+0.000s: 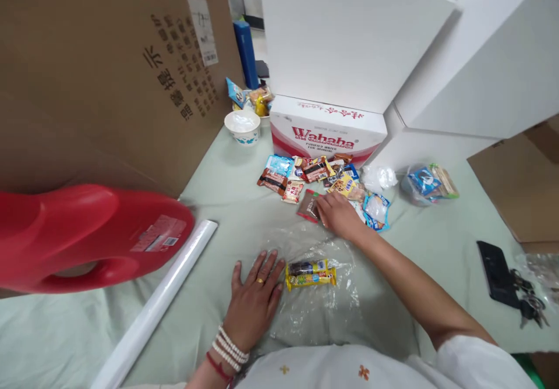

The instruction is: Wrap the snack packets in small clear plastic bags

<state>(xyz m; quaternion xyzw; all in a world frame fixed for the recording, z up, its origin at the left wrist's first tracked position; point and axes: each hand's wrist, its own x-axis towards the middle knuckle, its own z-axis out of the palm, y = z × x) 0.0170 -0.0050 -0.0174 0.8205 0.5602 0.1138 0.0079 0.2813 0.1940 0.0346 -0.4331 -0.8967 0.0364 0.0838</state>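
Observation:
My left hand (255, 301) lies flat with its fingers spread, on the cloth at the edge of a clear plastic bag (345, 304). Two yellow-wrapped snack bars (311, 275) rest side by side on that bag, just right of my fingertips. Farther forward, my right hand (338, 213) has its fingers closed at the right end of a brown and red snack packet (308, 206); my fingers partly cover it. Beyond it spreads a pile of small wrapped snacks (317, 170). A blue and white packet (376, 209) sits right of my right hand.
A Wahaha carton (327, 130) stands behind the snacks, with a paper bowl (243, 127) to its left. A clear tub of snacks (430, 184), a phone (498, 273) and keys (530, 301) are on the right. A white roll (157, 304) and a red plastic object (96, 234) flank the left.

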